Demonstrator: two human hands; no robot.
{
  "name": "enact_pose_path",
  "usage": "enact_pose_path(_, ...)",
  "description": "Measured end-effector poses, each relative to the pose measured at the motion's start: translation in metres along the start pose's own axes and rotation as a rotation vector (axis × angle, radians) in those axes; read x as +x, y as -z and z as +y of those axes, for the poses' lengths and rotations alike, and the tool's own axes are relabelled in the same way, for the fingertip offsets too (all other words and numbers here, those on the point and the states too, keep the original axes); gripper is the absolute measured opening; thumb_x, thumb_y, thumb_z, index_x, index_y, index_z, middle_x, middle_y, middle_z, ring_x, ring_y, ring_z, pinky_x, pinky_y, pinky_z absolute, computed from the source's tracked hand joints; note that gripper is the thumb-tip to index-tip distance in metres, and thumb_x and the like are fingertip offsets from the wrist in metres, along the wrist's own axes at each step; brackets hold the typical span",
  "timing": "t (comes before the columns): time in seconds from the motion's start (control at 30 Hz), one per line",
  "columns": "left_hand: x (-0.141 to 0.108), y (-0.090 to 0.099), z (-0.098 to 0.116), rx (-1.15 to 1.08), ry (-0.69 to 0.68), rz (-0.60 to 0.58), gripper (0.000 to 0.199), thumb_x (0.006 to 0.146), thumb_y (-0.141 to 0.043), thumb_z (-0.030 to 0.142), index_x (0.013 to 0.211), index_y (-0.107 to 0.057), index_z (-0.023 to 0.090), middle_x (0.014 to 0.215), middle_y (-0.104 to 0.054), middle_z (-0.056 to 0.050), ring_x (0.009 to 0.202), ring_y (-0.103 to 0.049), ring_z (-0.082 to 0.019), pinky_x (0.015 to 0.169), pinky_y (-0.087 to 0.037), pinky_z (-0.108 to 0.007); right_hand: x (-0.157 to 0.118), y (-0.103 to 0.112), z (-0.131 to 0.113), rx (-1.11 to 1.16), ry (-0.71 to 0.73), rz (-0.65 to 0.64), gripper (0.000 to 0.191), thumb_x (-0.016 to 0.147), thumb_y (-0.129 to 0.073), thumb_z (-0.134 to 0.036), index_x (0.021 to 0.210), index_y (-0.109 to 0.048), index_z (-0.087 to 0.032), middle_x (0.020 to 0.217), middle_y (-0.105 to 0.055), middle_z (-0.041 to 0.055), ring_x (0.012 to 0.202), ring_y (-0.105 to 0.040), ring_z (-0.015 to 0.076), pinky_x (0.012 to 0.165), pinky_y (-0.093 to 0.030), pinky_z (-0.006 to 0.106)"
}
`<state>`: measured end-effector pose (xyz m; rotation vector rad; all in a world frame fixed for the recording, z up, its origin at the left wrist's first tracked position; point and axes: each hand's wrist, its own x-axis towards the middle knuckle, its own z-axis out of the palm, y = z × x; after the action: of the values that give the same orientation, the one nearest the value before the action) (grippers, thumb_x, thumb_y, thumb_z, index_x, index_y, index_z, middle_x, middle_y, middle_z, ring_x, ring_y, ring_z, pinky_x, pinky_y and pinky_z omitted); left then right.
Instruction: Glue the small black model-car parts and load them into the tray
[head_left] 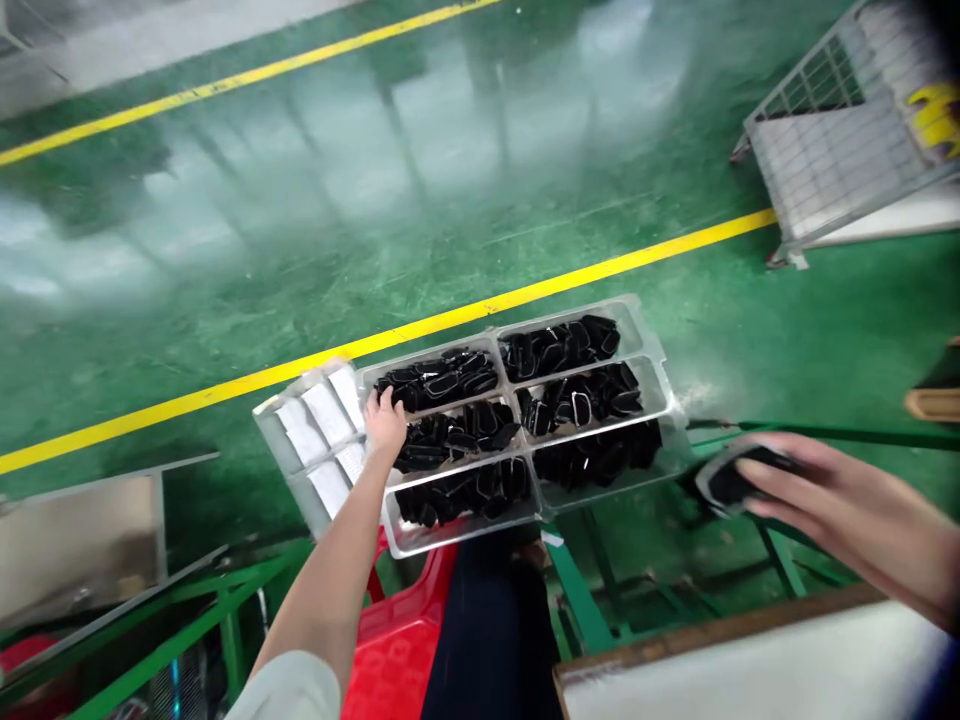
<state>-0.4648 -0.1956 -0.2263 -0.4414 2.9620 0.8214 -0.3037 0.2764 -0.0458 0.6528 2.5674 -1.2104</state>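
A clear plastic tray (529, 462) with several compartments holds many small black pieces (442, 382) with shiny edges. My left hand (385, 424) lies over the tray's left end, its fingers slightly apart at the black pieces of the far left compartment. No lifted piece shows in it. To the right of the tray, my right hand (817, 490) is closed around a dark piece with a grey rim (724, 482), blurred by motion. The exact kind of these pieces cannot be made out.
Another divided tray (289, 480) with white papers (324, 412) adjoins on the left. Below are a red plastic stool (397, 655), green metal frames (577, 590) and a white-topped table (765, 670). A wire cart (825, 150) stands far right, beyond yellow floor lines (570, 280).
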Motion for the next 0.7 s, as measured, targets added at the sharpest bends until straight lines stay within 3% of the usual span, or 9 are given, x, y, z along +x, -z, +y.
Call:
enact_pose_path(0.03, -0.006, 0.002, 0.000, 0.014, -0.018, 0.014, 0.041, 0.083, -0.047, 0.020, 0.122, -0.047, 0.007, 0.137, -0.037, -0.022, 0.132, -0.029, -0.031, 0.110, -0.021, -0.049, 0.017, -0.016, -0.007, 0.222, -0.119, -0.155, 0.026, 0.086, -0.057, -0.030, 0.108, -0.059, -0.016, 0.100, -0.066, 0.0119, 0.086, -0.066, 0.0178, 0.069, -0.057, 0.023)
enact_pose_path(0.1, -0.022, 0.007, 0.001, 0.032, -0.055, 0.040, 0.043, 0.084, -0.045, 0.022, 0.124, -0.045, 0.005, 0.138, -0.034, -0.023, 0.132, -0.028, -0.030, 0.111, -0.021, -0.049, 0.053, -0.056, -0.021, 0.447, -0.276, -0.250, 0.029, 0.085, -0.056, -0.027, 0.111, -0.055, -0.013, 0.105, -0.063, 0.0120, 0.090, -0.065, 0.0179, 0.073, -0.057, 0.024)
enact_pose_path(0.27, -0.078, 0.017, 0.000, 0.034, -0.165, -0.001, 0.033, 0.085, -0.044, 0.025, 0.116, -0.050, 0.014, 0.126, -0.046, -0.016, 0.124, -0.041, -0.027, 0.106, -0.033, -0.047, 0.120, -0.158, -0.032, 0.373, -0.311, -0.230, 0.031, 0.081, -0.059, -0.021, 0.109, -0.057, -0.009, 0.100, -0.063, 0.0108, 0.078, -0.065, 0.0144, 0.064, -0.059, 0.021)
enact_pose_path(0.4, -0.114, 0.017, 0.004, 0.020, -0.256, -0.091, 0.031, 0.087, -0.043, 0.025, 0.116, -0.050, 0.017, 0.127, -0.048, -0.014, 0.122, -0.044, -0.024, 0.105, -0.037, -0.045, 0.138, -0.200, -0.027, 0.210, -0.290, -0.227, 0.041, 0.082, -0.057, -0.026, 0.119, -0.054, -0.009, 0.110, -0.061, 0.0141, 0.080, -0.065, 0.0168, 0.057, -0.058, 0.022)
enact_pose_path(0.47, -0.115, 0.012, 0.008, 0.016, -0.287, -0.127, 0.032, 0.088, -0.043, 0.024, 0.118, -0.049, 0.017, 0.130, -0.047, -0.014, 0.123, -0.043, -0.023, 0.106, -0.036, -0.045, 0.139, -0.201, -0.026, 0.109, -0.249, -0.232, 0.040, 0.082, -0.053, -0.024, 0.120, -0.054, -0.010, 0.108, -0.062, 0.0140, 0.081, -0.064, 0.0180, 0.056, -0.056, 0.022)
enact_pose_path(0.53, -0.105, 0.006, 0.014, 0.017, -0.296, -0.142, 0.033, 0.087, -0.045, 0.024, 0.118, -0.050, 0.017, 0.131, -0.047, -0.014, 0.124, -0.043, -0.025, 0.106, -0.035, -0.047, 0.136, -0.188, -0.027, 0.010, -0.182, -0.251, 0.031, 0.082, -0.051, -0.020, 0.111, -0.060, -0.012, 0.098, -0.065, 0.0111, 0.081, -0.064, 0.0186, 0.062, -0.054, 0.025)
enact_pose_path(0.63, -0.089, 0.001, 0.033, 0.004, -0.289, -0.136, 0.034, 0.086, -0.046, 0.023, 0.119, -0.050, 0.015, 0.131, -0.047, -0.017, 0.124, -0.043, -0.029, 0.105, -0.034, -0.052, 0.119, -0.142, -0.028, -0.115, -0.081, -0.279, 0.018, 0.078, -0.056, -0.016, 0.092, -0.067, -0.017, 0.082, -0.067, 0.0051, 0.081, -0.063, 0.0197, 0.075, -0.050, 0.029)
enact_pose_path(0.7, -0.092, 0.006, 0.061, -0.028, -0.318, -0.150, 0.033, 0.087, -0.044, 0.023, 0.119, -0.050, 0.015, 0.130, -0.048, -0.016, 0.123, -0.043, -0.026, 0.106, -0.035, -0.049, 0.096, -0.097, -0.024, -0.185, -0.040, -0.290, 0.016, 0.077, -0.059, -0.019, 0.091, -0.067, -0.022, 0.079, -0.068, 0.0016, 0.075, -0.063, 0.0183, 0.074, -0.048, 0.028)
